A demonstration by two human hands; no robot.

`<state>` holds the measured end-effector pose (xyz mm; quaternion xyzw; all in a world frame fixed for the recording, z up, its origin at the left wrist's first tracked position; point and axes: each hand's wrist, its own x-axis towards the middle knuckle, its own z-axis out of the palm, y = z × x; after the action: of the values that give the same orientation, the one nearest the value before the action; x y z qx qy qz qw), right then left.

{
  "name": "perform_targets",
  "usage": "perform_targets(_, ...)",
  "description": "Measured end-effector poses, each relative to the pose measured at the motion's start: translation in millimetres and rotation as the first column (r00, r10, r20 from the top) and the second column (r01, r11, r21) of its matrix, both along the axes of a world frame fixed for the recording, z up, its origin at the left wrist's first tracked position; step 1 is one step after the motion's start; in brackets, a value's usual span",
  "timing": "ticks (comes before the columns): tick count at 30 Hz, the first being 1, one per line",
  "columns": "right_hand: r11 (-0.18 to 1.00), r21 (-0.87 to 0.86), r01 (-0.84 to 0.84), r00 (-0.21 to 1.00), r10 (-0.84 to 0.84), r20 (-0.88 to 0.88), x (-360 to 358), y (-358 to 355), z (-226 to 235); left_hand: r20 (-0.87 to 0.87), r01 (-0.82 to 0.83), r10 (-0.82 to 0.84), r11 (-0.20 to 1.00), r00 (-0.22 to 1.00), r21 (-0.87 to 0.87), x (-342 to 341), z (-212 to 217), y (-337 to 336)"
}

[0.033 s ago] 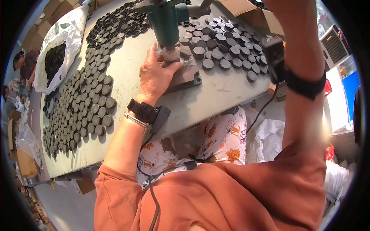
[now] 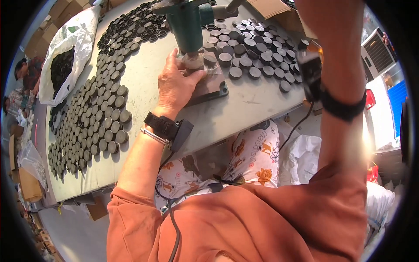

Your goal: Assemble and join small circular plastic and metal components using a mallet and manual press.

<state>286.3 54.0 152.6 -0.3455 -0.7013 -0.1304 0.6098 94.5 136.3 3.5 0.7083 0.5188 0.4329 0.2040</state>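
Observation:
My left hand (image 2: 176, 85) is curled at the foot of a green bench press (image 2: 187, 32), its thumb and fingers on either side of a dark round part (image 2: 193, 70). The part sits under the press's tip, which is wrapped in whitish material (image 2: 192, 60), and above a flat metal base (image 2: 209, 89). My right forearm (image 2: 340, 65) reaches up past the top edge, so the right hand is out of sight. Many round black caps (image 2: 244, 62) lie right of the press, close to that arm.
Dense rows of grey-topped caps (image 2: 99, 118) cover the table's left side, with black rings (image 2: 135, 24) behind. A white bag (image 2: 70, 52) of black pieces stands at the far left. An open carton (image 2: 279, 17) is at the back right. A cable (image 2: 297, 126) hangs from my right wrist.
My right forearm has shifted slightly down and to the left. The left hand and the press have stayed in place.

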Motion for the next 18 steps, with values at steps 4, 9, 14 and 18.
perform_targets(4,0.997,-0.023,-0.080,0.992,0.077,-0.099,-4.4,-12.8,-9.6,0.024,-0.008,0.009,1.000,1.000,-0.022,0.8,-3.2,-1.6)
perform_targets(9,0.989,-0.145,-0.030,0.998,0.036,0.043,-2.1,-38.9,-34.7,0.061,0.000,-0.001,1.000,0.998,0.013,-11.5,0.0,-13.5)
perform_targets(14,0.997,0.035,-0.063,0.997,0.064,-0.034,-4.0,-35.5,-98.7,-0.018,-0.091,0.092,0.995,0.996,0.045,-45.2,-2.5,-26.3)
perform_targets(18,0.995,0.067,-0.080,0.997,0.079,0.014,-2.8,-28.9,-105.7,-0.336,-0.329,0.332,0.942,0.881,0.066,-99.1,0.1,-29.5)
